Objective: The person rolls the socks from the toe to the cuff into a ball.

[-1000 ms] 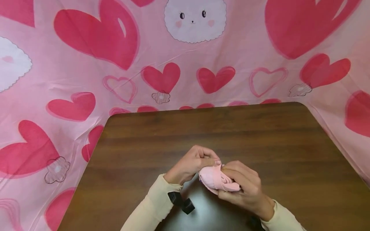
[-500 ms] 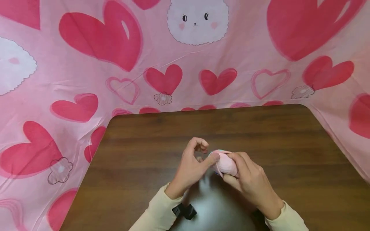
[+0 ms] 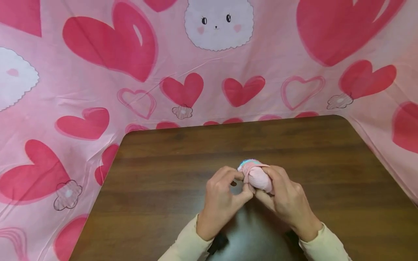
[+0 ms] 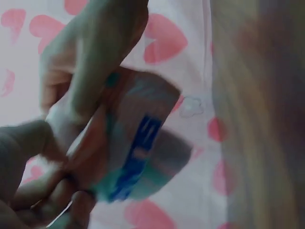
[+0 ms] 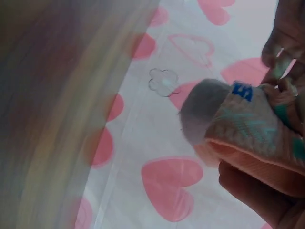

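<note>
A balled pair of pink socks is held above the table between both hands. My right hand grips the bundle from the right, thumb below and fingers over the top. At the left side, my left hand pinches the folded cuff between thumb and fingers. Teal patterning and blue lettering show on the knit cuff of the socks in the right wrist view, with a greyish rounded end sticking out. The left wrist view is blurred, but the socks show the same blue lettering.
A dark brown wooden table lies under the hands. Pink cloth printed with red hearts hangs behind and at both sides. A black wrist device sits by the left sleeve.
The socks have turned and moved slightly away from the body, bringing the teal and blue part into sight. My left hand came off the cuff's top, then took hold lower on the left side.
</note>
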### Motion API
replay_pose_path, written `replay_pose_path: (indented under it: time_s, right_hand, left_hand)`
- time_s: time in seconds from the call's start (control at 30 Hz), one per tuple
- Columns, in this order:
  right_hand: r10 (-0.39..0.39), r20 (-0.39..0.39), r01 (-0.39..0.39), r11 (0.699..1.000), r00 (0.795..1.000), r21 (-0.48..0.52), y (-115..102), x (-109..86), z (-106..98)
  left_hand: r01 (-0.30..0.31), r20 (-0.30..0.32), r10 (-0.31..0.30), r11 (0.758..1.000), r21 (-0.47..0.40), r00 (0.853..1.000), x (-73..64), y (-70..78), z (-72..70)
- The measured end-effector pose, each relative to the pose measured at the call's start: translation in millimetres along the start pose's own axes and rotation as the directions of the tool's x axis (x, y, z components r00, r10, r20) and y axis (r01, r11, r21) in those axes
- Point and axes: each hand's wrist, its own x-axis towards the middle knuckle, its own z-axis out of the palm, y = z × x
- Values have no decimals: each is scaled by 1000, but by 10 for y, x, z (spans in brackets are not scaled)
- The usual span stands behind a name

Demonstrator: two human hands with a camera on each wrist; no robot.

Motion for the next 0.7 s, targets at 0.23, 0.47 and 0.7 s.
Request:
replay_pose_path:
  time_s: [0.23,0.47,0.7]
  right_hand:
    - [147,-9,-146,987,989,71,38,-68,61]
    - [232,-105,-230,973,967,29,85,-43,110]
    - [386,-77,-355,897,919,263,107,18,8]
  left_hand:
    - [42,-95,-43,999,-10,995,-25,-39,238]
    - [536,266,-468,683,-496,843,-24,-61,209]
    - [705,660,-424,-68,-706,620,3,-171,40]
